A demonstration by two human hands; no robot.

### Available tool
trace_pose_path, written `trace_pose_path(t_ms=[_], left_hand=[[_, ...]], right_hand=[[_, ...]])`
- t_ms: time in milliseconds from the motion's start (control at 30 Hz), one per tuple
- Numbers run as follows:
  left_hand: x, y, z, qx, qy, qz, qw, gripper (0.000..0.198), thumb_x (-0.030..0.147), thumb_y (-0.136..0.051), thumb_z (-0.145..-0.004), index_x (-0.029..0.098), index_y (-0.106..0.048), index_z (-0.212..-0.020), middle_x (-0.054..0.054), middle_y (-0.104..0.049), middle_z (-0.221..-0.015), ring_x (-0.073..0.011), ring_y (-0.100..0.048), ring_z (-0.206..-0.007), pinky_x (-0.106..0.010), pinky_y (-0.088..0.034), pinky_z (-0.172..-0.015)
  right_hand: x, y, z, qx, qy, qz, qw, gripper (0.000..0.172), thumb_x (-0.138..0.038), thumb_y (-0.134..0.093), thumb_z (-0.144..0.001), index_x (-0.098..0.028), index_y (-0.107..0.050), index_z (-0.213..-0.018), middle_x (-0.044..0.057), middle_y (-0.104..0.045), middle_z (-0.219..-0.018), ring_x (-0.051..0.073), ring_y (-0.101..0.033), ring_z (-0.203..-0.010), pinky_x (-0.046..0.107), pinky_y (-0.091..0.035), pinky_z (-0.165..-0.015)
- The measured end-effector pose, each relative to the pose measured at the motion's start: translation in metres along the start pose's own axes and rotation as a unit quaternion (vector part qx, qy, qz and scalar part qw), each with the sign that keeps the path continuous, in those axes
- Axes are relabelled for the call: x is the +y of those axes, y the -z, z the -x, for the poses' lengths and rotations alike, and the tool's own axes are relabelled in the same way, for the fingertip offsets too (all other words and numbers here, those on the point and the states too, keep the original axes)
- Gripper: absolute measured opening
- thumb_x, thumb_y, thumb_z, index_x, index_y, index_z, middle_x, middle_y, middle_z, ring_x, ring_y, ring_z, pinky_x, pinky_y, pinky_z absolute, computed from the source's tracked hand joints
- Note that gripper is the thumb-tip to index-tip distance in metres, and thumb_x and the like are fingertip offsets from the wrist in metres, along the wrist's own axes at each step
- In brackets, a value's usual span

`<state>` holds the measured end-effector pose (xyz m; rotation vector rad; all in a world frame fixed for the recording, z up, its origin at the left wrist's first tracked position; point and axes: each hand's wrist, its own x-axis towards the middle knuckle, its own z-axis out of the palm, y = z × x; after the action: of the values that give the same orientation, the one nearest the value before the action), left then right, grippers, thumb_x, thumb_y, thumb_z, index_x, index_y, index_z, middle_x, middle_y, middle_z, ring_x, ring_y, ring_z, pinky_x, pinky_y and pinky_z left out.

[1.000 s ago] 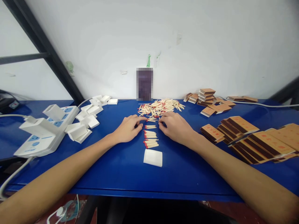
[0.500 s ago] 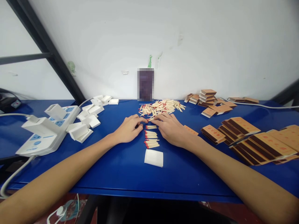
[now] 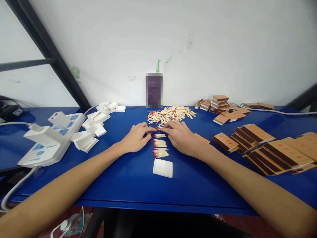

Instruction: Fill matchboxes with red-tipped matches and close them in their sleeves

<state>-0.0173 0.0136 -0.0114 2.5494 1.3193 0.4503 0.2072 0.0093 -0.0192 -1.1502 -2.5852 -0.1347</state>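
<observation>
My left hand (image 3: 136, 138) rests on the blue table with its index finger stretched to the red heads of a few matches (image 3: 158, 128). From the other side, my right hand (image 3: 180, 138) reaches the same matches with its index finger extended; some of its other fingers are hidden. Both thumbs stand apart from the index fingers. Nearer to me lie a thin row of matches (image 3: 160, 135) and two thicker bundles, one (image 3: 160, 143) in front of the other (image 3: 160, 152), all heads left. A white matchbox tray (image 3: 162, 168) lies below them. Beyond my fingers spreads a loose match pile (image 3: 174, 114).
White trays (image 3: 94, 124) lie in a heap at the left, beside a power strip (image 3: 53, 142) with plugged-in chargers. Brown matchbox sleeves (image 3: 255, 132) are stacked at the right, with more sleeves (image 3: 220, 102) by the wall. A blurred dark rectangle (image 3: 154, 91) stands against the wall.
Both hands stay almost in place, index fingers at the same few matches. The bundles, the pile and the tray have not visibly moved; the view shifts very slightly.
</observation>
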Motion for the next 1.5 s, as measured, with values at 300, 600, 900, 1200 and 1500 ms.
trace_pose_path(t_ms=[300, 600, 900, 1200, 1500], left_hand=[[0.0004, -0.0005, 0.0, 0.003, 0.007, -0.003, 1.0, 0.037, 0.024, -0.04, -0.095, 0.022, -0.064, -0.123, -0.005, -0.054, -0.091, -0.0227, -0.054, -0.093, -0.039, -0.041, -0.083], [0.0002, -0.0003, 0.0007, 0.005, 0.002, 0.004, 1.0, 0.036, 0.024, -0.04, -0.094, 0.02, -0.061, -0.124, -0.005, -0.056, -0.091, -0.0229, -0.054, -0.094, -0.04, -0.041, -0.085], [0.0009, -0.0004, 0.001, 0.004, 0.005, -0.001, 1.0, 0.038, 0.026, -0.038, -0.096, 0.021, -0.057, -0.128, -0.005, -0.057, -0.094, -0.0234, -0.054, -0.098, -0.042, -0.039, -0.088], [0.0023, -0.0001, 0.0015, 0.0, 0.008, -0.002, 1.0, 0.04, 0.029, -0.036, -0.097, 0.021, -0.056, -0.131, -0.006, -0.056, -0.096, -0.0247, -0.053, -0.1, -0.043, -0.04, -0.089], [0.0017, 0.0004, 0.0014, 0.002, -0.002, -0.002, 1.0, 0.036, 0.028, -0.037, -0.097, 0.022, -0.058, -0.125, -0.006, -0.057, -0.096, -0.0242, -0.054, -0.099, -0.042, -0.04, -0.088]], right_hand=[[0.0011, 0.0008, 0.0011, 0.006, -0.002, -0.021, 1.0, 0.039, -0.008, -0.039, -0.093, -0.015, -0.065, -0.121, 0.013, -0.062, -0.121, 0.027, -0.052, -0.113, 0.043, -0.038, -0.092], [0.0016, -0.0019, 0.0009, 0.008, 0.007, -0.014, 1.0, 0.037, -0.01, -0.041, -0.094, -0.014, -0.065, -0.121, 0.013, -0.065, -0.122, 0.028, -0.051, -0.114, 0.044, -0.039, -0.092], [-0.0013, -0.0012, 0.0005, 0.007, 0.025, -0.038, 0.999, 0.038, -0.012, -0.039, -0.095, -0.014, -0.064, -0.123, 0.012, -0.065, -0.123, 0.028, -0.053, -0.112, 0.045, -0.041, -0.092], [0.0006, -0.0021, -0.0009, 0.04, 0.005, -0.07, 0.997, 0.038, -0.011, -0.039, -0.094, -0.014, -0.063, -0.123, 0.012, -0.067, -0.119, 0.027, -0.055, -0.112, 0.044, -0.043, -0.094], [0.0024, -0.0026, -0.0013, 0.037, 0.003, -0.072, 0.997, 0.036, -0.01, -0.039, -0.093, -0.014, -0.063, -0.12, 0.013, -0.068, -0.115, 0.025, -0.056, -0.109, 0.041, -0.041, -0.094]])
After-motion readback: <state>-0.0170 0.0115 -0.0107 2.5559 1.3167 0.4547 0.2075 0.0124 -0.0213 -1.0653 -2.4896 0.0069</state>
